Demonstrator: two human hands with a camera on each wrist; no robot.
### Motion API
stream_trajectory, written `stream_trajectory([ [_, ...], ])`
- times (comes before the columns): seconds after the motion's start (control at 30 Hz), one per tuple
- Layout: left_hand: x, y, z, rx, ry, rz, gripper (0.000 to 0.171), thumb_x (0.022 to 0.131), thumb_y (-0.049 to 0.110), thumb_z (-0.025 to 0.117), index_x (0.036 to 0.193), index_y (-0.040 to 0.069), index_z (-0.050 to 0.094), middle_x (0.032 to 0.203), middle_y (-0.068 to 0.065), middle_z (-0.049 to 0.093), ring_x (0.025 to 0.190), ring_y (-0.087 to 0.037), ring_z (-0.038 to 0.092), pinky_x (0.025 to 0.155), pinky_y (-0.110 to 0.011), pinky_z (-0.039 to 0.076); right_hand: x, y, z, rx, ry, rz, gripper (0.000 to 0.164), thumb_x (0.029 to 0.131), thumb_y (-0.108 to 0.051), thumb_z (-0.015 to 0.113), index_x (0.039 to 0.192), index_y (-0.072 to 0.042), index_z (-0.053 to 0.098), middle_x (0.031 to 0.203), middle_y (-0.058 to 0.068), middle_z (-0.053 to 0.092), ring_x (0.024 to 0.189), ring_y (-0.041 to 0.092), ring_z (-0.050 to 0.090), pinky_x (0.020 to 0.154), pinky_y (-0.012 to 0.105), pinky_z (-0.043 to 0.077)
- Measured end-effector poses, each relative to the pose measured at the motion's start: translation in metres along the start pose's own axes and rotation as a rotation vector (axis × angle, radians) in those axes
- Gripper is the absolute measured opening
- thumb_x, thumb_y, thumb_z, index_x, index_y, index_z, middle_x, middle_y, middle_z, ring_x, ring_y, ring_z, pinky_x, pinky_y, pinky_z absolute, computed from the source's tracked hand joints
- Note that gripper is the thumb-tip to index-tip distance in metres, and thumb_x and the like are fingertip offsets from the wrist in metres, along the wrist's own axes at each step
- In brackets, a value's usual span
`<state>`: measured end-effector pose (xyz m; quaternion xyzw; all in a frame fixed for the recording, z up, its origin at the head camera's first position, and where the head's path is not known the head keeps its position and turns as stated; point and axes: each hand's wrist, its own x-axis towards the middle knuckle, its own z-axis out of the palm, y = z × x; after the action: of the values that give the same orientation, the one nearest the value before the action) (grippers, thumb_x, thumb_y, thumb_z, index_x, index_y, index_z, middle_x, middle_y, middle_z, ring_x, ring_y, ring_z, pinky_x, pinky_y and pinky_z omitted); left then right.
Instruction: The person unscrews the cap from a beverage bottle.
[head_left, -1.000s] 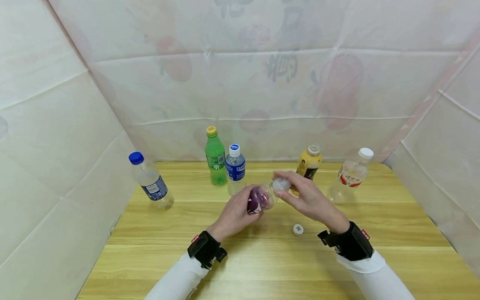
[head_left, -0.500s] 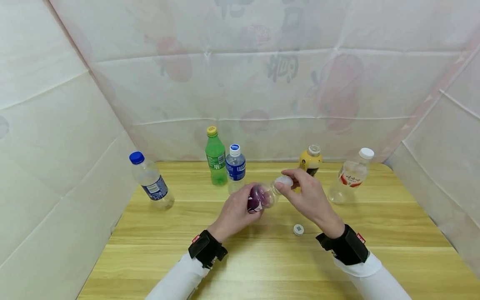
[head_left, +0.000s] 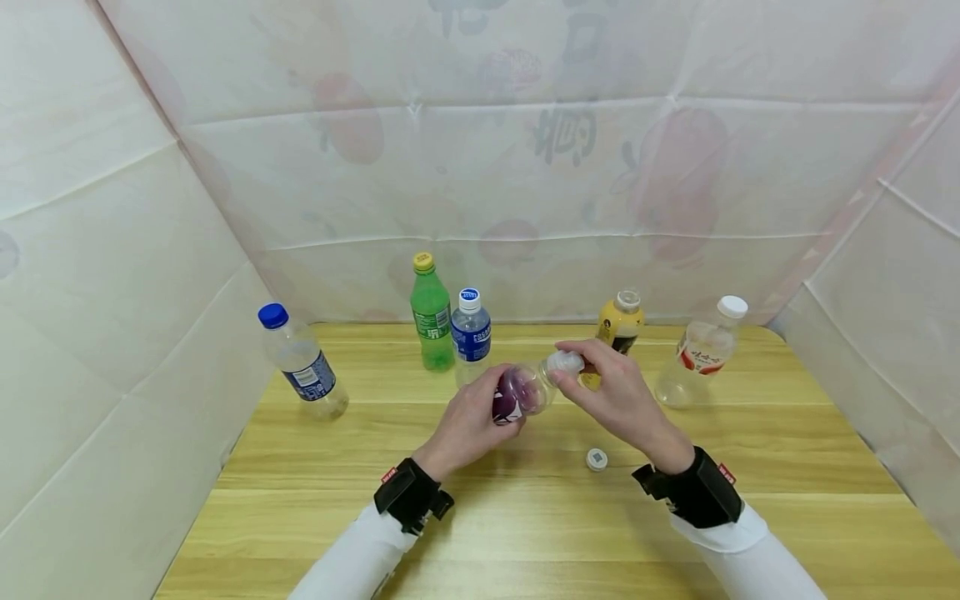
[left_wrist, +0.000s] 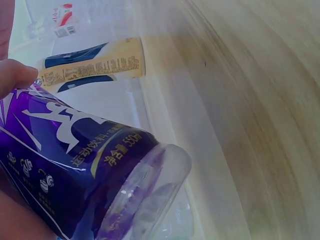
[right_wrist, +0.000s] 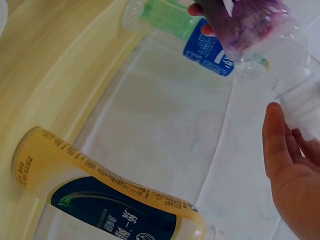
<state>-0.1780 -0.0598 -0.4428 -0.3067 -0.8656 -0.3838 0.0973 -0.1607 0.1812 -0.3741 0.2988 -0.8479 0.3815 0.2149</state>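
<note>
My left hand [head_left: 467, 421] grips the purple-labelled body of a clear plastic bottle [left_wrist: 75, 145], held tilted above the table with its neck toward the right. The thumb and fingers of my right hand [head_left: 618, 396] pinch the whitish cap [head_left: 564, 363] at the bottle's neck. In the right wrist view, part of the right hand and the cap run off the right edge. Below the right hand, a small loose white cap [head_left: 597, 459] lies on the table. Just behind that hand stands a yellow bottle [head_left: 621, 321] with an uncapped mouth.
Behind the left hand stand a green bottle [head_left: 431, 312] with a yellow cap and a blue-labelled bottle [head_left: 471, 337]. A blue-capped bottle [head_left: 303, 367] is at the left of the wooden table [head_left: 525, 533], a white-capped bottle [head_left: 697, 354] at the right. Pale sheeting [head_left: 480, 167] encloses the table.
The right hand's fingers have shifted and turned around the cap, tilting it and then regripping. My left hand and its bottle have stayed almost in place.
</note>
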Motion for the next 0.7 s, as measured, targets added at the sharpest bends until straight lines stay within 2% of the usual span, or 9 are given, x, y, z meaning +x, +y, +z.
stream_trajectory([
  [0.23,-0.0012,-0.0003,-0.0004,-0.028,-0.009,-0.015,0.073,0.081,0.013,0.087,0.142,0.002,0.049,0.132,-0.016,0.065,0.117,-0.028,0.065,0.098,-0.041,0.056,0.0016,-0.0013,-0.0034,0.067,-0.079,0.029,0.042,0.091,0.001,0.076,0.131,0.002,0.062,0.124,0.015,0.067,0.107,0.025,0.067,0.09,0.038,0.06],
  [0.4,-0.0017,-0.0006,-0.0001,-0.019,-0.018,-0.024,0.073,0.081,0.014,0.087,0.143,0.002,0.049,0.132,-0.015,0.065,0.117,-0.027,0.065,0.099,-0.042,0.056,0.0009,-0.0017,-0.0045,0.081,-0.112,0.027,0.044,0.091,0.004,0.074,0.133,0.002,0.061,0.127,0.015,0.065,0.11,0.028,0.066,0.093,0.045,0.058],
  [0.6,-0.0014,-0.0002,-0.0006,-0.016,-0.029,-0.033,0.073,0.081,0.014,0.087,0.143,0.003,0.049,0.133,-0.014,0.065,0.117,-0.027,0.065,0.099,-0.042,0.055,0.0004,-0.001,-0.0049,0.081,-0.124,0.002,0.048,0.089,0.008,0.073,0.134,0.003,0.059,0.128,0.015,0.064,0.111,0.026,0.065,0.091,0.046,0.059],
  [0.7,-0.0012,0.0005,-0.001,-0.015,-0.025,-0.03,0.074,0.081,0.014,0.087,0.143,0.003,0.049,0.132,-0.015,0.065,0.117,-0.027,0.065,0.099,-0.042,0.056,0.0011,-0.0008,-0.0047,0.107,-0.129,-0.01,0.053,0.088,0.011,0.072,0.138,0.004,0.055,0.132,0.018,0.062,0.117,0.031,0.064,0.095,0.047,0.057],
])
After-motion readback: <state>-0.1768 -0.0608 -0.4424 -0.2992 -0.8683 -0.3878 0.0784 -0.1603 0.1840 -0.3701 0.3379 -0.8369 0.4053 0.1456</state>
